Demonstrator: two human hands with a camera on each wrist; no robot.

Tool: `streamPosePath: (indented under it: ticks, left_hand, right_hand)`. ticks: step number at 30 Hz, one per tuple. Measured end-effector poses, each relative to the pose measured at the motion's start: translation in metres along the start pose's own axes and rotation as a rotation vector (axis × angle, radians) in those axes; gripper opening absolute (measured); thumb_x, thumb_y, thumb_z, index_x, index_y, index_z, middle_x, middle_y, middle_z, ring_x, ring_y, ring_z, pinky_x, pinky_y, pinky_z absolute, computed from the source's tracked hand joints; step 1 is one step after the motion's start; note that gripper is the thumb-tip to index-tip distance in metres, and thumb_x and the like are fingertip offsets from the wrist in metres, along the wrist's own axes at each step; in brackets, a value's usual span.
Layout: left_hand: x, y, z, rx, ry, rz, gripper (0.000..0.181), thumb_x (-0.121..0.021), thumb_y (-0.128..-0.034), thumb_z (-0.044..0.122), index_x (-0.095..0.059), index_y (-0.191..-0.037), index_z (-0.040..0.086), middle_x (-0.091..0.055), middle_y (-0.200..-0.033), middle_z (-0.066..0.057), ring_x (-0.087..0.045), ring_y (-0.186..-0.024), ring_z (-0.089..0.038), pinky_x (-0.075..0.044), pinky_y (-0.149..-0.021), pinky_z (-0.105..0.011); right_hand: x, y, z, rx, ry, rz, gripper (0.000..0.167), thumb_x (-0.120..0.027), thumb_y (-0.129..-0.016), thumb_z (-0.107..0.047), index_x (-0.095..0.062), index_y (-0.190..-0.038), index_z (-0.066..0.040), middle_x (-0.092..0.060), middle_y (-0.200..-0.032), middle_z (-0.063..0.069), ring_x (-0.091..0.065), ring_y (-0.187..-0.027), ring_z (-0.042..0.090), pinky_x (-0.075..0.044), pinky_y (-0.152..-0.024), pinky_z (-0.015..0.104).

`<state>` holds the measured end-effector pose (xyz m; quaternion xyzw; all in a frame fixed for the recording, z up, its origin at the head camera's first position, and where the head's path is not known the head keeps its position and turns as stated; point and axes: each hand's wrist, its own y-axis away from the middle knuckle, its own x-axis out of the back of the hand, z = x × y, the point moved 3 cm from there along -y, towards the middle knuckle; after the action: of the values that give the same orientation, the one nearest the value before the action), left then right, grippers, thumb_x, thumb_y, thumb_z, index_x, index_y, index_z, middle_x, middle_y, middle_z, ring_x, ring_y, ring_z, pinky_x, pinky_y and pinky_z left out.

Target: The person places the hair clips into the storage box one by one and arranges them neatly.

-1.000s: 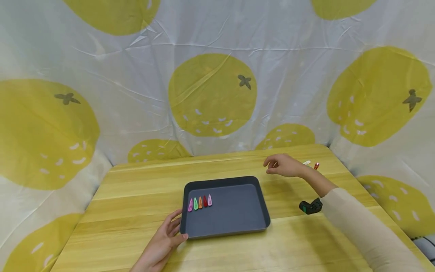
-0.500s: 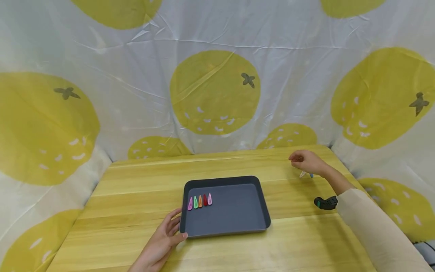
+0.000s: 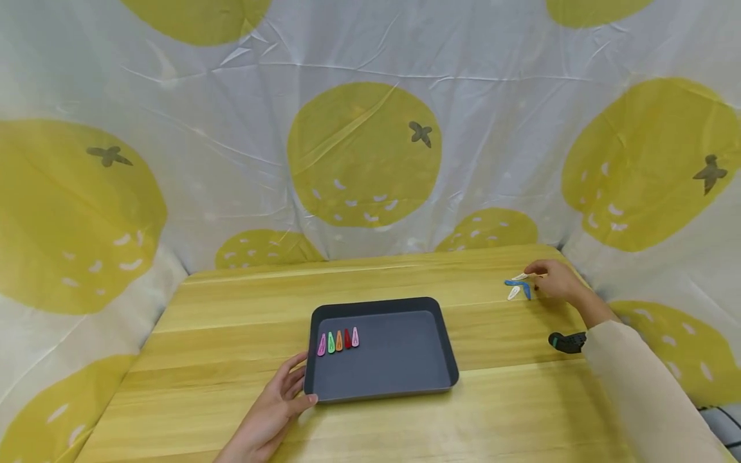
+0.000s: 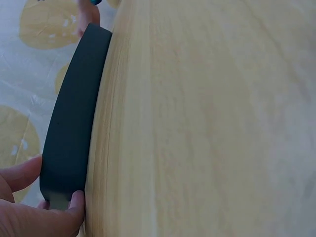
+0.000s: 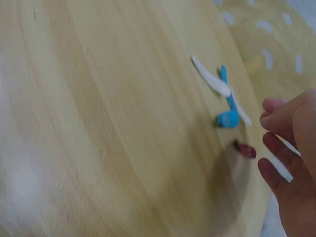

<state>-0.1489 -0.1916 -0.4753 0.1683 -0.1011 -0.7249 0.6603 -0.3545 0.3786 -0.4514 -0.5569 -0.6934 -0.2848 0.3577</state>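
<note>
On my remote feeds, the left hand [image 3: 271,411] grips the near left corner of a dark tray [image 3: 399,363] bearing five hair clips [image 3: 339,341] in a row. The right hand [image 3: 557,281], fingers bent and slightly parted, lies beside blue clips [image 3: 514,283] and white clips [image 3: 513,293]; whether a fingertip touches one, I cannot tell.

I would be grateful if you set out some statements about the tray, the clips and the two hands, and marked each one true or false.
1. Five hair clips lie in a row in the gray tray. True.
2. Those five all share one color. False: from the left, they are pink, green, orange, red and pale pink.
3. The left hand grips the gray tray. True.
4. The right hand is above the gray tray. False: it is by the loose clips.
5. The loose clips include blue and white ones. True.
</note>
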Motion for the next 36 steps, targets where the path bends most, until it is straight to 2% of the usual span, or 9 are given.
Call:
streamPosePath:
  ticks: [2,5,8,10,14,19,27,31,36]
  left_hand:
    - [0.001,0.000,0.000,0.002,-0.004,0.000,0.087,-0.065,-0.0903,-0.015,-0.023,-0.162,0.010,-0.019,-0.163,-0.031,-0.020,-0.149,-0.049,-0.030,-0.116,-0.058]
    - [0.001,-0.001,0.000,0.005,-0.008,-0.001,0.086,-0.065,-0.0903,-0.015,-0.024,-0.162,0.010,-0.020,-0.163,-0.030,-0.020,-0.149,-0.049,-0.030,-0.115,-0.058]
    - [0.000,0.000,0.000,0.009,-0.011,0.002,0.086,-0.066,-0.0903,-0.014,-0.025,-0.162,0.010,-0.021,-0.163,-0.030,-0.021,-0.149,-0.048,-0.031,-0.115,-0.057]
    - [0.000,0.000,0.000,0.010,-0.012,0.005,0.086,-0.066,-0.0901,-0.014,-0.025,-0.162,0.010,-0.021,-0.162,-0.030,-0.022,-0.149,-0.048,-0.032,-0.115,-0.057]
    - [0.000,0.000,0.000,0.003,-0.010,0.004,0.086,-0.066,-0.0902,-0.014,-0.024,-0.162,0.010,-0.020,-0.162,-0.031,-0.021,-0.149,-0.049,-0.032,-0.115,-0.057]
    - [0.001,0.000,0.000,0.005,0.004,0.005,0.087,-0.065,-0.0901,-0.016,-0.023,-0.162,0.009,-0.019,-0.163,-0.030,-0.018,-0.149,-0.049,-0.032,-0.115,-0.057]
    - [0.002,-0.001,0.001,0.005,-0.002,0.005,0.087,-0.066,-0.0896,-0.016,-0.023,-0.162,0.008,-0.020,-0.162,-0.031,-0.020,-0.149,-0.050,-0.031,-0.115,-0.058]
    - [0.001,-0.001,0.001,0.002,0.004,-0.003,0.087,-0.066,-0.0896,-0.016,-0.023,-0.161,0.008,-0.020,-0.161,-0.032,-0.020,-0.148,-0.049,-0.032,-0.114,-0.057]
    - [0.001,-0.002,-0.001,-0.003,0.017,-0.007,0.086,-0.066,-0.0893,-0.016,-0.024,-0.161,0.007,-0.021,-0.161,-0.031,-0.021,-0.148,-0.049,-0.034,-0.114,-0.056]
  right_hand:
    - [0.001,0.002,0.008,-0.017,0.005,0.009,0.029,-0.051,-0.097,0.003,-0.065,-0.121,0.010,-0.064,-0.121,0.032,-0.048,-0.124,0.057,-0.044,-0.094,0.063]
    - [0.000,0.004,0.017,-0.022,0.031,0.022,0.033,-0.046,-0.093,0.007,-0.068,-0.117,0.007,-0.070,-0.107,0.022,-0.055,-0.108,0.048,-0.042,-0.085,0.054]
    - [-0.003,0.006,0.019,0.016,0.080,0.016,0.037,-0.040,-0.089,0.010,-0.070,-0.111,0.005,-0.070,-0.102,0.017,-0.057,-0.095,0.038,-0.042,-0.079,0.050]
    - [-0.005,0.006,0.020,0.054,0.118,0.014,0.036,-0.040,-0.089,0.011,-0.070,-0.107,0.005,-0.069,-0.098,0.015,-0.060,-0.092,0.038,-0.046,-0.082,0.054]
    - [-0.006,0.006,0.021,0.093,0.170,0.021,0.022,-0.050,-0.094,0.009,-0.071,-0.102,0.005,-0.071,-0.096,0.014,-0.063,-0.099,0.045,-0.047,-0.090,0.062]
    - [-0.003,0.009,0.025,0.053,0.203,0.008,0.008,-0.063,-0.095,0.004,-0.070,-0.096,0.001,-0.070,-0.093,0.011,-0.063,-0.094,0.042,-0.047,-0.085,0.061]
    - [0.006,0.011,0.032,0.031,0.171,-0.065,0.007,-0.062,-0.094,0.003,-0.068,-0.097,0.002,-0.065,-0.085,0.008,-0.057,-0.076,0.025,-0.047,-0.071,0.045]
    - [0.007,0.012,0.034,0.024,0.165,-0.084,0.011,-0.062,-0.096,0.001,-0.071,-0.102,-0.001,-0.068,-0.089,0.005,-0.058,-0.078,0.022,-0.046,-0.074,0.045]
    - [0.006,0.014,0.035,0.008,0.121,-0.063,0.009,-0.064,-0.096,0.000,-0.072,-0.100,-0.001,-0.068,-0.089,0.003,-0.056,-0.079,0.020,-0.045,-0.075,0.041]
